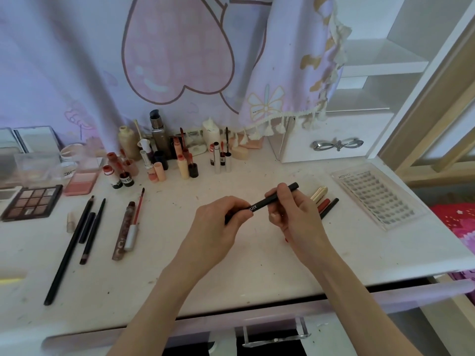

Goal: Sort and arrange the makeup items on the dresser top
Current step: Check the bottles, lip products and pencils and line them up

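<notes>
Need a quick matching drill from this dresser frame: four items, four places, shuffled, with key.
Items
1. black pen
2. eyeshadow palette
3. lash tray
4. gold lipstick tube

Places
A. flat at the right end of the dresser top
B. held above the dresser between the left hand and the right hand
C. far left, beside the pink blush compact
D. lying just right of the right hand, next to a red and a dark pencil

Pairs: 1-B, 2-C, 3-A, 4-D
</notes>
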{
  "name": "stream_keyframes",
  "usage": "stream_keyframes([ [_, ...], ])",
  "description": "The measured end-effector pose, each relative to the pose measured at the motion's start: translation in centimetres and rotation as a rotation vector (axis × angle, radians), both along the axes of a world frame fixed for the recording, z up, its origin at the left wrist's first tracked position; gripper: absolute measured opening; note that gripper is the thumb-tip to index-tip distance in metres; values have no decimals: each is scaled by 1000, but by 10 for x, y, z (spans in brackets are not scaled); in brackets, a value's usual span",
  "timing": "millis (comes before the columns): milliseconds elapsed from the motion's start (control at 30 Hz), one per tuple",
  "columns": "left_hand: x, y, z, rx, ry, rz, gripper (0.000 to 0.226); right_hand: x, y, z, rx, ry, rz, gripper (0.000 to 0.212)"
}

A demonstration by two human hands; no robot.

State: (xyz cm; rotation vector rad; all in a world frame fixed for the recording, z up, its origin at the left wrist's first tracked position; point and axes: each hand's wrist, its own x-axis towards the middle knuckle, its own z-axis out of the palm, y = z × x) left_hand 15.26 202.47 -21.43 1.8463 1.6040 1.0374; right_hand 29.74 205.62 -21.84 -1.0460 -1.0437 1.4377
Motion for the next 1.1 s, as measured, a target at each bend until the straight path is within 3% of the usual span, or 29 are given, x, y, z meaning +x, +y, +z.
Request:
stream_keyframes([
  [200,-7,-8,3,-53,-145,71,16,-12,-2,-1,12,136,63,24],
  [333,-19,-11,0,-16,-86,132,15,-21,0,-4,112,40,80,17],
  [400,-29,-12,0,27,-84,157,8,-21,3,-1,187,-85,76,19],
  [567,-52,-9,9,135,-73,103,34,-31,2,1,536,-798,339,15],
  [633,-57,-10,13,121,-19,46,33,-37,1,-2,626,-989,427,17],
  [767,-65,-17,16,107,52,19,11,-45,-1,5,654,-1112,527,26],
  [933,-72,-22,17,61,28,33,20,-49,-4,10,738,-1282,537,26],
  [1100,-75,-24,18,19,7,51,25,-52,-4,13,707,-1263,580,25],
])
